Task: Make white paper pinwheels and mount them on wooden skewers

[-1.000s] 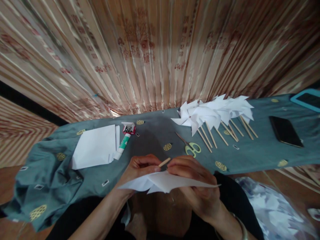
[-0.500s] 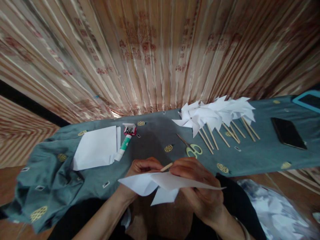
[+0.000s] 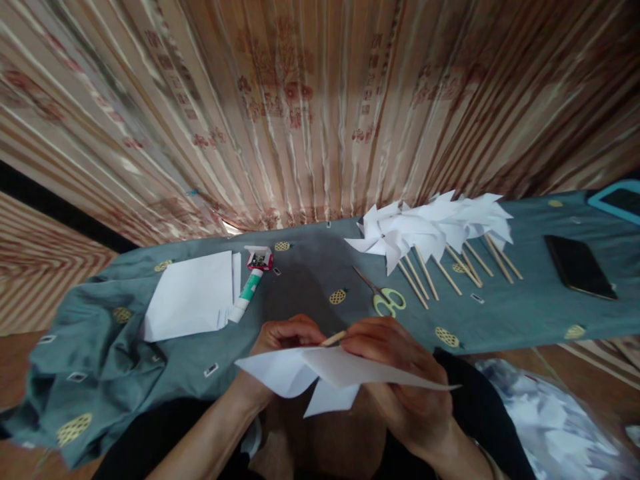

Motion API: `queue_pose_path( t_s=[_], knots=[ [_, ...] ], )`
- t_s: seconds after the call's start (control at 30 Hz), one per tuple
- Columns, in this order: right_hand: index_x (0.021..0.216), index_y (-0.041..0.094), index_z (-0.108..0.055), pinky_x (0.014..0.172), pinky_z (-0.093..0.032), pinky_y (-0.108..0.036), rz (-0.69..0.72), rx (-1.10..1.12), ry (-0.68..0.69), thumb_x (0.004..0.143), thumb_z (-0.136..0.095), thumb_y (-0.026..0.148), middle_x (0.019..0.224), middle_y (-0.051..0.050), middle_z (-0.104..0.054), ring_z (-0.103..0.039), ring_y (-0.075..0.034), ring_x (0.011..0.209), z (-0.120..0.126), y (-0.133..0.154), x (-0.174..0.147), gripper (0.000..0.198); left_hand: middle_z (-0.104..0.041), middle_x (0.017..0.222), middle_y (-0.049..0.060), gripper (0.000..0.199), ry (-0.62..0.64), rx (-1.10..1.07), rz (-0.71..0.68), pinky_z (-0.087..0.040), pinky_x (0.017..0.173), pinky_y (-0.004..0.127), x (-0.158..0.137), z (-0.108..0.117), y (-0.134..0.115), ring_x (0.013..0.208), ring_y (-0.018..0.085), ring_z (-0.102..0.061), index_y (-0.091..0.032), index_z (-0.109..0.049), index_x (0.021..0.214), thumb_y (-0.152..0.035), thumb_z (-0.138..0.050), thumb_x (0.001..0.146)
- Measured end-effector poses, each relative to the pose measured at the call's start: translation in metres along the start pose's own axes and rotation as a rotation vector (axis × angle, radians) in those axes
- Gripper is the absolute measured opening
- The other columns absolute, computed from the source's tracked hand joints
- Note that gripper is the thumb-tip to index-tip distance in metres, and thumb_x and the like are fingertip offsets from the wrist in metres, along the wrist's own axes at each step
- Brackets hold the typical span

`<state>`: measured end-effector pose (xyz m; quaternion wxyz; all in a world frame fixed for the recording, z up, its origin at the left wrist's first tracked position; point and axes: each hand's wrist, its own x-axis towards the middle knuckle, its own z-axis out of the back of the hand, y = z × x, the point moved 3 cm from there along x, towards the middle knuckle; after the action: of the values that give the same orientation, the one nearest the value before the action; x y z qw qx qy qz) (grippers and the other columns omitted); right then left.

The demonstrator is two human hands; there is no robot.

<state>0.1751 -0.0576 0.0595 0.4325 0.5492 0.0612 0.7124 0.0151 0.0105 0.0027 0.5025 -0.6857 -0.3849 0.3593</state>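
Close to my lap, a white paper pinwheel (image 3: 330, 373) is held between both hands, its blades spread out and facing me. The tip of a pale wooden stick (image 3: 334, 339) shows behind its upper edge. From the left, my left hand (image 3: 290, 333) is closed at the stick and the back of the paper; the blades cover part of its fingers. My right hand (image 3: 400, 360) is closed around the pinwheel's other side, fingers behind the paper and thumb beneath. Where the stick meets the paper is hidden.
On the cloth-covered table (image 3: 300, 287) lie a paper stack (image 3: 190, 293), a glue stick (image 3: 247, 293), a small red box (image 3: 260, 259) of pins, green-handled scissors (image 3: 387, 301), several finished pinwheels (image 3: 430, 223) and a phone (image 3: 580, 267). A plastic bag (image 3: 555, 420) sits at lower right.
The pinwheel has tilted slightly, its right blade tip reaching a little further right and lower. Both hands keep their hold almost in place.
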Motion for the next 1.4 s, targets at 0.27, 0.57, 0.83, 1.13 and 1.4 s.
queue_pose_path(
  t_s=[0.27, 0.57, 0.83, 1.13, 1.4],
  knots=[
    [0.09, 0.014, -0.066, 0.074, -0.055, -0.027, -0.014, 0.008, 0.028, 0.088, -0.057, 0.007, 0.08, -0.006, -0.071, -0.065, -0.015, 0.079, -0.001, -0.001, -0.002, 0.011, -0.06, 0.062, 0.002, 0.029, -0.002, -0.007, -0.018, -0.039, 0.055, 0.022, -0.002, 0.002, 0.002, 0.058, 0.012, -0.053, -0.019, -0.077, 0.063, -0.043, -0.089, 0.053],
    [0.093, 0.015, -0.066, 0.076, -0.056, -0.027, -0.001, -0.006, 0.034, 0.087, -0.059, 0.006, 0.082, -0.005, -0.072, -0.066, -0.015, 0.081, -0.001, -0.001, -0.004, 0.013, -0.061, 0.062, 0.003, 0.024, 0.032, -0.004, 0.012, -0.041, 0.056, 0.023, -0.002, 0.001, 0.001, 0.059, 0.013, -0.055, -0.021, -0.078, 0.064, -0.04, -0.088, 0.055],
    [0.093, 0.016, -0.066, 0.074, -0.056, -0.029, -0.013, -0.007, 0.035, 0.088, -0.057, 0.008, 0.082, -0.005, -0.072, -0.066, -0.016, 0.08, -0.001, -0.002, -0.004, 0.013, -0.062, 0.064, 0.003, 0.023, 0.036, -0.029, 0.01, -0.041, 0.057, 0.022, -0.002, 0.003, 0.004, 0.06, 0.013, -0.056, -0.022, -0.079, 0.066, -0.039, -0.089, 0.054],
    [0.093, 0.017, -0.067, 0.074, -0.056, -0.029, -0.042, 0.022, 0.023, 0.085, -0.058, 0.006, 0.081, -0.004, -0.073, -0.066, -0.016, 0.08, -0.002, -0.001, -0.004, 0.016, -0.062, 0.065, 0.003, 0.022, 0.045, -0.008, 0.011, -0.041, 0.057, 0.023, -0.004, 0.004, 0.005, 0.061, 0.013, -0.056, -0.021, -0.079, 0.068, -0.039, -0.087, 0.057],
    [0.077, 0.022, -0.074, 0.047, -0.046, -0.02, -0.648, 0.367, 0.023, 0.079, -0.07, 0.023, 0.062, 0.002, -0.069, -0.058, -0.011, 0.051, -0.01, -0.018, -0.014, 0.005, -0.064, 0.062, 0.004, 0.029, -0.008, 0.074, 0.088, -0.043, 0.051, 0.023, -0.006, 0.002, -0.005, 0.055, 0.013, -0.054, -0.018, -0.077, 0.063, -0.044, -0.086, 0.055]
  ],
)
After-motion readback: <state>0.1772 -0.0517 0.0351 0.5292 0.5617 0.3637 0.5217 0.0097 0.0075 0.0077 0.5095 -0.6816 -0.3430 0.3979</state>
